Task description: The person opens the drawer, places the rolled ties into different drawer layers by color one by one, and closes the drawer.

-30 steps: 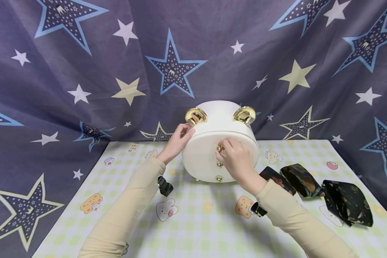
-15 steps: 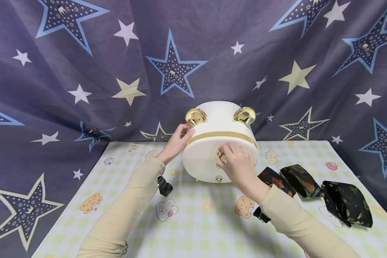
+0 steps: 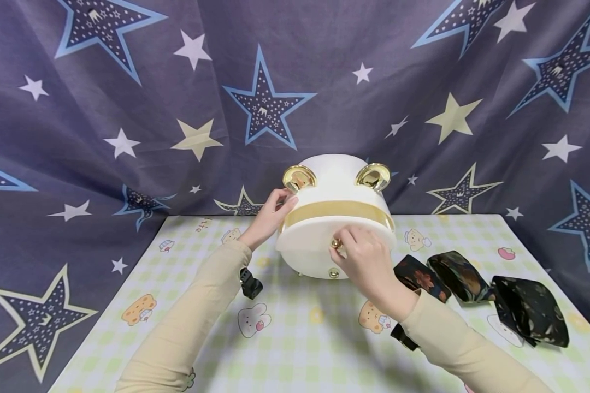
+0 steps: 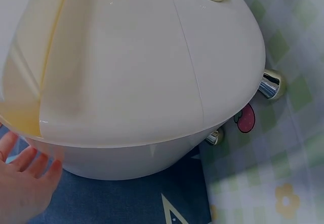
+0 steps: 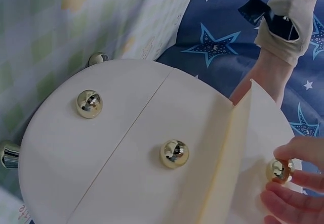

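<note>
A white rounded storage box with two gold ears stands on the table. Its upper drawer is pulled partly out, and an amber-gold band shows behind the drawer's front. My right hand pinches the small round gold knob of that drawer between thumb and fingers. Lower down, two more gold knobs are visible in the right wrist view. My left hand rests against the box's left side below the ear, its fingers gently bent in the left wrist view.
To the right of the box lie several dark patterned pouches. A pale green checked cloth with cartoon prints covers the table. Behind it hangs a dark star-printed curtain.
My right hand has drawn the knob toward me and downward in view, so the upper drawer has come out and the gold band behind it has appeared and widened. My left hand has stayed in place.
</note>
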The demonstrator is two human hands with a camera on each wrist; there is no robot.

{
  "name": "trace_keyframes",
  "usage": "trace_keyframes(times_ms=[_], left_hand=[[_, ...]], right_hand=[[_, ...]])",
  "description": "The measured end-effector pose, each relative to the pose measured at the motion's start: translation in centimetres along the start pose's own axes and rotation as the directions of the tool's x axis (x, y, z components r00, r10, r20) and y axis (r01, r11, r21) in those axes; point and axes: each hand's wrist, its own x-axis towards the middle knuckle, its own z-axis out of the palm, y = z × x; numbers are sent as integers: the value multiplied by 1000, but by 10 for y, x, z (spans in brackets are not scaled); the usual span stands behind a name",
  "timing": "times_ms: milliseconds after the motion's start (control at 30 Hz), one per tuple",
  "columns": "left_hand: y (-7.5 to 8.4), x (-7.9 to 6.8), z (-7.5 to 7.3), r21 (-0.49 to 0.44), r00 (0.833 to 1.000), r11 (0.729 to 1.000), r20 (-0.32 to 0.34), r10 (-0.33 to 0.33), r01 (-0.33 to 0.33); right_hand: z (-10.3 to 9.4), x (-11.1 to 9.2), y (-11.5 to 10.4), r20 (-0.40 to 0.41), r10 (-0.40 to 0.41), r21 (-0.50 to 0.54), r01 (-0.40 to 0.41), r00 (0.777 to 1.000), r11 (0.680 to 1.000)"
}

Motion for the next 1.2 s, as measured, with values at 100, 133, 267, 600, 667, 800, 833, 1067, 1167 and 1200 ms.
trace_keyframes(times_ms=[100, 133, 267, 600, 667, 800, 833, 1067, 1167, 1200], left_hand=[[-3, 1, 0, 16, 1000, 1000, -3, 4, -4], [-3, 1, 0, 15, 1000, 1000, -3, 7, -7], [-5, 1, 1, 5, 1000, 1000, 1, 14, -14], [-5, 1, 1, 14, 1000, 1000, -4, 18, -18], [-5, 0, 1, 16, 1000, 1000, -5, 20, -19], [-4, 0, 2, 13, 1000, 1000, -4, 17, -17], [-4, 0, 2, 10, 1000, 1000, -4, 15, -15], [-4, -1, 2, 5, 1000, 1000, -7, 16, -16], [-5, -1, 2, 12, 1000, 1000, -10, 18, -18], [-5, -1, 2, 12, 1000, 1000, -10, 17, -17]], right_hand=[[-2, -1, -1, 7, -8, 0, 8, 1000, 1000], [-3, -1, -2, 8, -11, 1, 11, 1000, 1000], [-5, -2, -4, 3, -19, -8, 19, 1000, 1000], [-14, -4, -10, -2, -49, -7, 49, 999, 999], [-16, -4, -11, -8, -53, -11, 53, 999, 999], [-19, -6, -14, -25, -62, -15, 62, 998, 998], [-20, -6, -15, -30, -66, -17, 65, 997, 998], [-24, -8, -19, -37, -71, -17, 71, 997, 997], [-27, -8, -21, -24, -66, -17, 65, 998, 998], [-27, -9, -21, -18, -63, -18, 63, 998, 998]])
